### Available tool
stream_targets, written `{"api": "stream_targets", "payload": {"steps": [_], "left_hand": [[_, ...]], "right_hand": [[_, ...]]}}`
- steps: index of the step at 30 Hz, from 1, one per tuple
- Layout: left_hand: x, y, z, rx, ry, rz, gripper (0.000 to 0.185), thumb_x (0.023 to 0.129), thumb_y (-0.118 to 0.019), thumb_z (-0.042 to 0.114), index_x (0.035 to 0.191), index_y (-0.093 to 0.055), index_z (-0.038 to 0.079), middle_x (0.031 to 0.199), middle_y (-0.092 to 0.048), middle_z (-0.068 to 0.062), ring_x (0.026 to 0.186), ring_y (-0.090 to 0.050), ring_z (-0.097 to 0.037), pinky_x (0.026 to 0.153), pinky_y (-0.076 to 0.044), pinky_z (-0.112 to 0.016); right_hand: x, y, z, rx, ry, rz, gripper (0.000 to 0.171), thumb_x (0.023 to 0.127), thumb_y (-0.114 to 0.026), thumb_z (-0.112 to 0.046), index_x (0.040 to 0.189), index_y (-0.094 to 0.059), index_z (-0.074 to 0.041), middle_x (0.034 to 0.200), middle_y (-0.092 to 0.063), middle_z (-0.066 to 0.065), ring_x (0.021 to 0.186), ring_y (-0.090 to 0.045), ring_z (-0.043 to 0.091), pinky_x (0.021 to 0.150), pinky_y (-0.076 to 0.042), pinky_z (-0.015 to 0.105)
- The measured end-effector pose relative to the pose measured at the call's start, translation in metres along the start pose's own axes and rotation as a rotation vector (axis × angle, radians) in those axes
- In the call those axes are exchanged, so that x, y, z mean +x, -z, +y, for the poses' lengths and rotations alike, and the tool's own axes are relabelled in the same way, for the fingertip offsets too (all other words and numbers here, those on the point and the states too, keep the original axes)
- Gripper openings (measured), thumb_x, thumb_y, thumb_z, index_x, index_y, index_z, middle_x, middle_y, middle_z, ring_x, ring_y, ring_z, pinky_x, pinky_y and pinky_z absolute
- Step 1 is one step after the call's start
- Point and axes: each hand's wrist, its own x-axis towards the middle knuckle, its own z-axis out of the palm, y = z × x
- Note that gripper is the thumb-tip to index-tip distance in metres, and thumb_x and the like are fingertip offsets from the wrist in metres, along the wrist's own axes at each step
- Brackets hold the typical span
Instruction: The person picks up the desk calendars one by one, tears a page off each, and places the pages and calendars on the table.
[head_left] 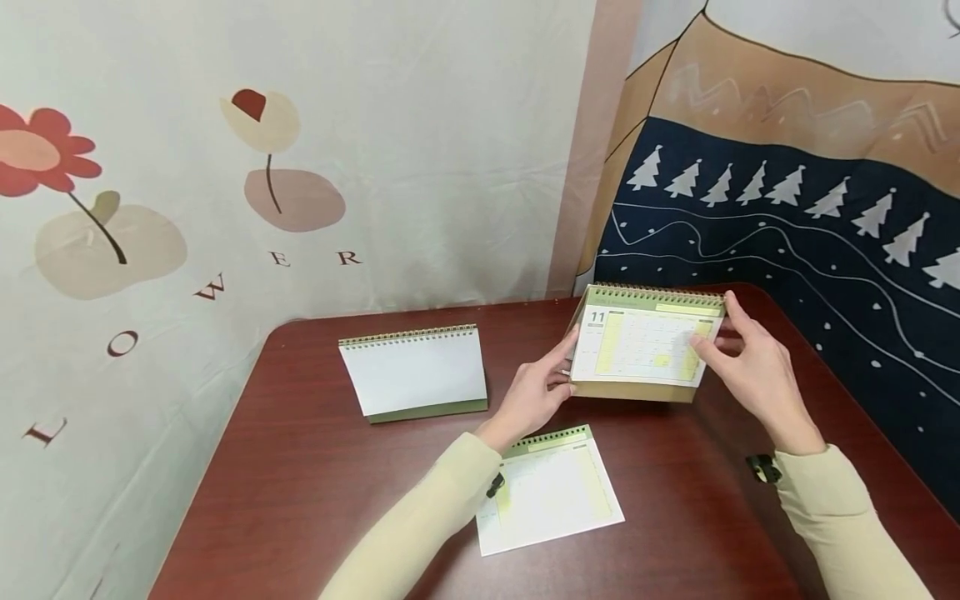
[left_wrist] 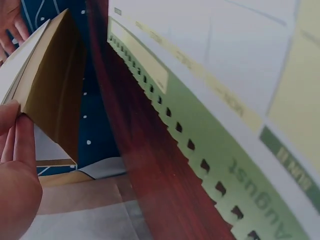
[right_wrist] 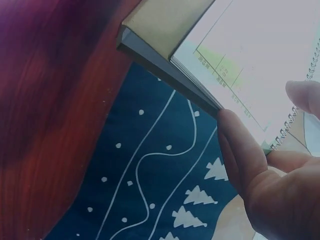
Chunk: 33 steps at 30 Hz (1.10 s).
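Hands, left (head_left: 528, 397) and right (head_left: 763, 379), partly curled, grip calendar (head_left: 647, 343) at sides

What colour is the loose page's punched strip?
The punched strip is green, clearest in the left wrist view.

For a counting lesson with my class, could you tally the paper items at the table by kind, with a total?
Spiral-bound stands: 2 (a desk calendar showing 11, and a stand with a blank-looking white page)
Loose August calendar page, punched along one edge: 1
Total: 3
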Motion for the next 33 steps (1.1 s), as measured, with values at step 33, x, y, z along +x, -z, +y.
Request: {"api": "stream_targets", "payload": {"steps": [33], "left_hand": [[-0.029, 0.013, 0.024, -0.239, 0.069, -0.002, 0.055, 0.092, -0.061, -0.016, 0.144, -0.052, -0.004, 0.126, -0.069, -0.026, 0.111, -0.071, -0.035, 0.091, -0.058, -0.031]], "right_hand": [[-0.003, 0.007, -0.034, 0.06, 0.05, -0.007, 0.075, 0.104, -0.059, -0.033, 0.166, -0.019, -0.019, 0.139, -0.051, 0.028, 0.115, -0.06, 0.044, 0.073, -0.035, -0.002]]}}
